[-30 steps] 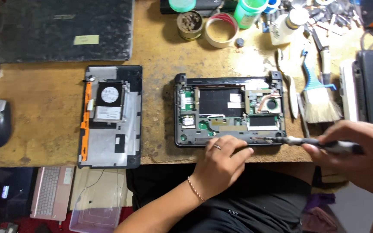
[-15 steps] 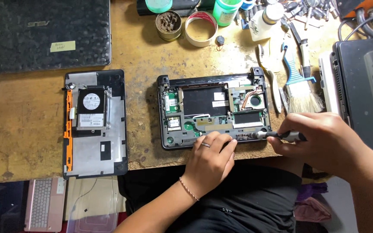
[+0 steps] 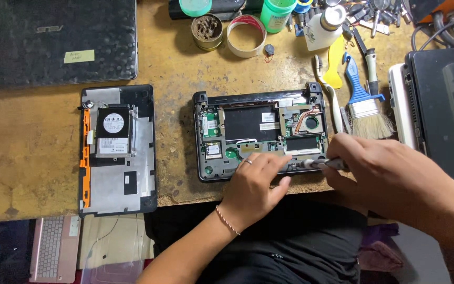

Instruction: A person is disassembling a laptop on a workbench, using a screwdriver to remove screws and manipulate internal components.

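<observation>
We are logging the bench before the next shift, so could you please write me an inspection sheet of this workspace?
Surface: worn wooden bench, stained and scratched.
Job's things: opened netbook base with board, heat pipe and fan exposed; screwdriver at its front edge.
Clutter: removed bottom cover with hard drive, closed black laptop, tape roll, tin, green bottles, white bottle, blue-handled brush, loose tools.
Grippers: left hand rests on the base's front edge; right hand grips the screwdriver.
Cables: dark cables at far right.
Surroundings: pink keyboard device below the bench; stacked laptops at right.
</observation>
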